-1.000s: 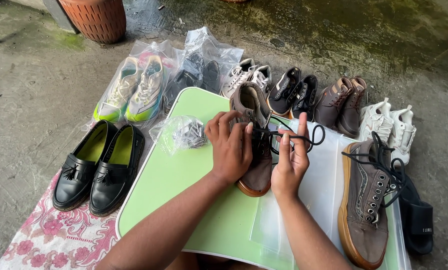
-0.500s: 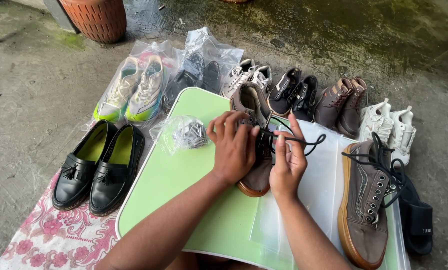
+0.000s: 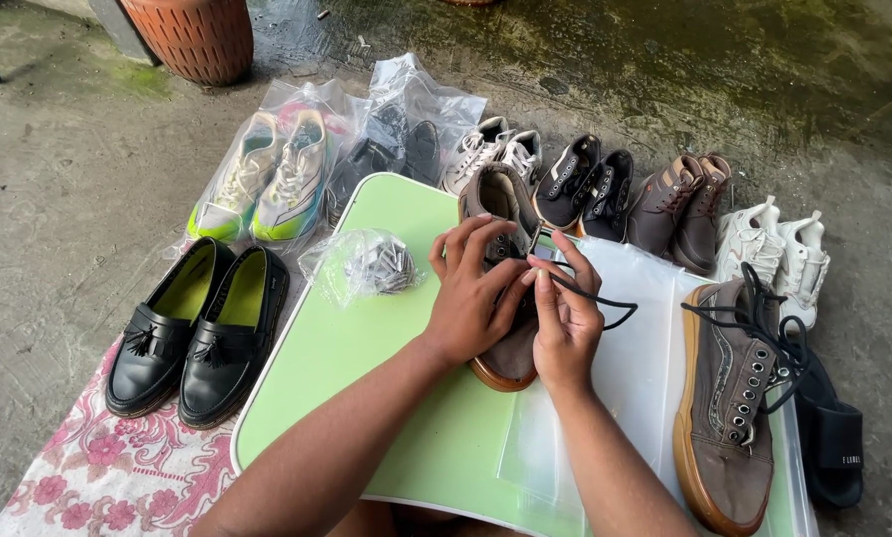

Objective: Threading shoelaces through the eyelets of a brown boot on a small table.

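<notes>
Working a brown suede sneaker (image 3: pixel 505 204) near the middle of the green folding table (image 3: pixel 366 398), toe pointing toward the near edge, heel toward the far edge. Showing a tan gum sole at the toe, brown upper, dark lining at the open collar; midsection hidden under both hands.

Left hand (image 3: pixel 471 303) resting over the shoe's lacing area, fingers curled and pressing down on the upper. Right hand (image 3: pixel 565 323) just beside it, thumb and fingertips pinching together on a black lace (image 3: pixel 605 298), lace looping out toward the right edge. Pinching closed on the lace; left hand clamping loosely on the shoe.

Lying at the right edge: matching brown sneaker (image 3: pixel 729 398), gum sole, metal eyelets, black laces hanging loose and tangled over its top. Sitting under it and the right hand: clear plastic bag (image 3: pixel 645 358), flat on the table. Sitting near the left edge: small crumpled clear bag (image 3: pixel 361 264) with dark bits inside, contents too small to tell.

Lying off the table on a floral cloth (image 3: pixel 88 487): black tassel loafers (image 3: pixel 197 328) with green insoles. Lining up along the far edge on concrete: bagged neon-soled runners (image 3: pixel 267 179), bagged dark shoes (image 3: pixel 406 149), white sneakers (image 3: pixel 491 149), black slip-ons (image 3: pixel 585 184), brown boots (image 3: pixel 685 204), white trainers (image 3: pixel 779 249). Standing at far left: terracotta pot (image 3: pixel 192 35).
</notes>
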